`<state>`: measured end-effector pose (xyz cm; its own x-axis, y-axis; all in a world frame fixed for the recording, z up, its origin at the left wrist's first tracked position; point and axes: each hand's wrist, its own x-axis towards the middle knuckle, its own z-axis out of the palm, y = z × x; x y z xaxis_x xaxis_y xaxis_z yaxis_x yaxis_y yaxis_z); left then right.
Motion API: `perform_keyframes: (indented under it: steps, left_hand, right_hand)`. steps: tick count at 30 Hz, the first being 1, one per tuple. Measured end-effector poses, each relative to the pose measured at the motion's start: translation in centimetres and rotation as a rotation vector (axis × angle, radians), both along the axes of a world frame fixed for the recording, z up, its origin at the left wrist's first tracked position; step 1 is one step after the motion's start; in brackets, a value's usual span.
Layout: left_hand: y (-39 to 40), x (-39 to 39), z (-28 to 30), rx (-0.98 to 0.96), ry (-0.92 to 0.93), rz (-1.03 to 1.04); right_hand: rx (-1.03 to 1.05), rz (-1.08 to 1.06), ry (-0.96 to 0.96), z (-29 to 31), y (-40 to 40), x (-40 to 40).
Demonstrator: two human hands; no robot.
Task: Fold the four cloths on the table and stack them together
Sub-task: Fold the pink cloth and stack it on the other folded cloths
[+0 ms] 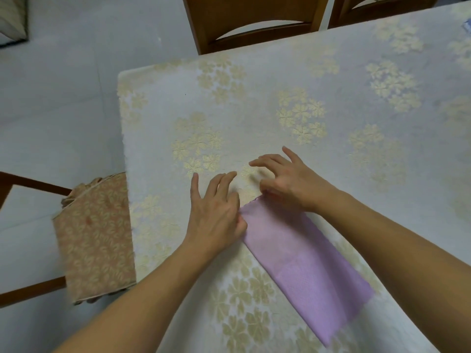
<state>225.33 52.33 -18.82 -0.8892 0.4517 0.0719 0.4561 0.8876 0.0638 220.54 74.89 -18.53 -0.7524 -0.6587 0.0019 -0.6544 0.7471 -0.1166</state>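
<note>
Right now you are folding the purple cloth, lying as a long strip on the table; your left hand and right hand are pinching its far corners. Next, you are likely bringing that end over, edges matched.

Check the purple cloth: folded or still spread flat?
Folded. The purple cloth lies as a narrow strip, a layer edge visible across it; both hands pinch its far corners.
</note>
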Motion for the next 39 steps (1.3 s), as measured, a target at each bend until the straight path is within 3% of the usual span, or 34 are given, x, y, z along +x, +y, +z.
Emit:
perform_keyframes:
  steps: [4, 10, 22, 39]
  left_hand:
    - [-0.2, -0.8, -0.5, -0.001, -0.121, 0.053]
    - [-0.5, -1.7, -0.4, 0.053, -0.152, 0.096]
    - [-2.0, -3.9, 5.9, 0.09, 0.156, 0.077]
    - [5.2, 8.8, 6.7, 0.254, 0.285, -0.121]
  right_hand:
    - [0.011, 0.007, 0.014, 0.8, -0.9, -0.5]
    - [0.039, -0.002, 0.064, 1.1, -0.8, -1.2]
    - [-0.126, -0.166, 0.168, 4.9, -1.3, -1.7]
    - [-0.123, -0.21, 0.286, 4.7, 6.3, 12.7]
